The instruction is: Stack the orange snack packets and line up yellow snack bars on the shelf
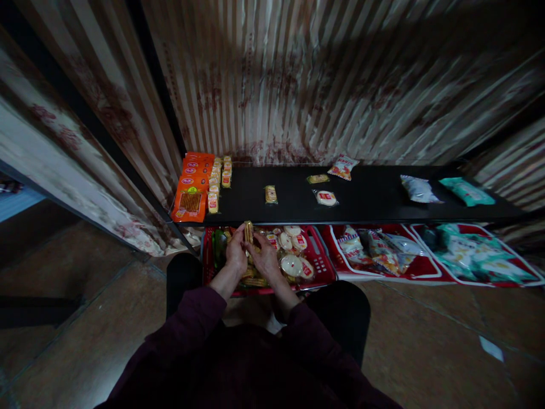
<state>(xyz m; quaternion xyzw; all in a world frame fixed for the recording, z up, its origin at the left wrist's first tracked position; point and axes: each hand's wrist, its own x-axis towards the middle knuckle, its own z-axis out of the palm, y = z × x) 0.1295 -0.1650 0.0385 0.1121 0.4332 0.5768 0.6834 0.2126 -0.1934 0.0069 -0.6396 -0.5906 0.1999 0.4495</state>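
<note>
My left hand point(237, 251) and my right hand point(264, 257) are close together over a red basket point(321, 262). Between their fingertips stands a small packet of biscuits point(248, 232) in clear, yellowish wrapping, and both hands are closed on it. Under and beside the hands, the basket holds similar packets point(254, 282) and round white wrapped crackers point(292, 264). On the black shelf point(289, 211) just beyond, one like packet point(271, 194) lies alone. Farther right are another packet point(318, 178) and a round wrapped cracker point(326, 197).
Orange snack bags point(191, 196) and rows of small wrapped cakes point(213, 199) line the shelf's left end. Puffed bags point(343, 167) and a green bag point(467, 191) lie rightward. Two more red baskets point(433, 267) hold bags. A black post point(159, 85) rises at left.
</note>
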